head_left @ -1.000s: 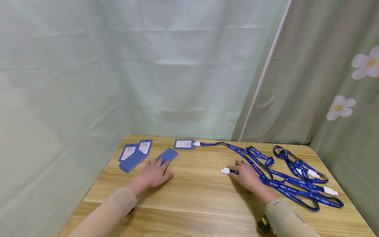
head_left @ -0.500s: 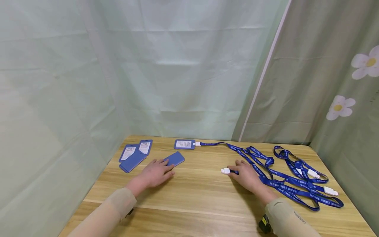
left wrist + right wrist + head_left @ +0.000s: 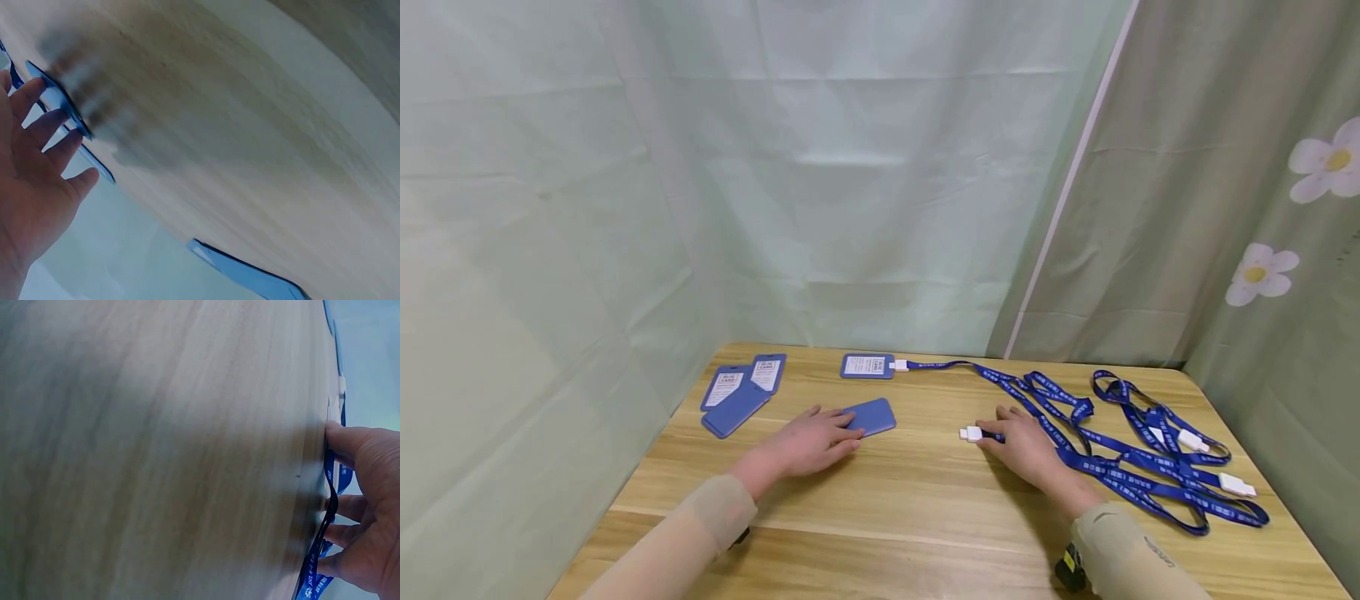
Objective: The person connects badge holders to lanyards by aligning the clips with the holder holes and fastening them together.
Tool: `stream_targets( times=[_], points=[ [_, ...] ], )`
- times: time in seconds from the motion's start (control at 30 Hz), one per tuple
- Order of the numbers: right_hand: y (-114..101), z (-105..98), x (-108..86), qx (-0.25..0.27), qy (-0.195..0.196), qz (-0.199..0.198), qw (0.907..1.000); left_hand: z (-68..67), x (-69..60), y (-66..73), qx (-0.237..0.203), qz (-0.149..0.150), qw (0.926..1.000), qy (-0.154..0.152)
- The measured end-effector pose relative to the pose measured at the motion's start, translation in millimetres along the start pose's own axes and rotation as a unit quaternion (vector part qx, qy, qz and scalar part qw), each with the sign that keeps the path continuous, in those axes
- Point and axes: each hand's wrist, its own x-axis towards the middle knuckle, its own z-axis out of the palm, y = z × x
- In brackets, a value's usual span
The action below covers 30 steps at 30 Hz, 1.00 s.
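Note:
A blue card holder lies blank side up on the table, with the fingertips of my left hand resting on its left end. In the left wrist view those fingers reach out fairly straight onto the card holder. My right hand pinches a blue lanyard just behind its white clip. That clip points left toward the card holder, with a gap between them. Part of the lanyard is hidden under the right hand.
At the far left, several blue card holders overlap. One card holder at the back is joined to a lanyard. Tangled blue lanyards with white clips cover the right side. A curtain hangs behind the wooden table.
My left hand has slid the blue card holder right and slightly nearer, and it has turned a little. My right hand and its lanyard have stayed in place.

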Motion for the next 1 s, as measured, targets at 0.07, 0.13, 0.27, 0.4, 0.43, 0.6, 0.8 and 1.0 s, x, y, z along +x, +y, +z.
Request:
stream_targets(
  times=[0.07,0.13,0.27,0.4,0.43,0.6,0.8,1.0],
  points=[
    [0,0,-0.3,0.002,0.002,0.0,1.0,2.0,2.2,2.6,-0.009,0.012,0.9999,-0.001],
    [0,1,-0.6,0.002,0.003,0.0,1.0,4.0,3.4,5.3,-0.011,0.025,0.9996,-0.003],
    [-1,2,-1.4,-0.001,-0.001,-0.002,1.0,5.1,3.2,9.7,-0.023,0.046,0.9987,0.003],
    [-2,2,-1.6,-0.008,0.0,-0.004,1.0,3.6,1.0,11.7,-0.03,0.047,0.9983,0.017],
    [-2,1,-1.4,-0.009,0.001,-0.003,1.0,3.1,0.4,12.1,-0.028,0.046,0.9984,0.017],
    [-2,-1,-1.4,-0.008,0.001,0.0,1.0,4.0,-1.4,14.1,-0.009,0.045,0.9989,0.0],
    [-2,-1,-2.0,-0.008,0.001,0.0,1.0,9.9,7.4,21.6,-0.012,0.054,0.9985,-0.004],
    [-3,-1,-2.5,-0.006,0.004,-0.001,1.0,8.5,18.0,31.7,-0.031,0.06,0.9977,-0.004]
  ],
)
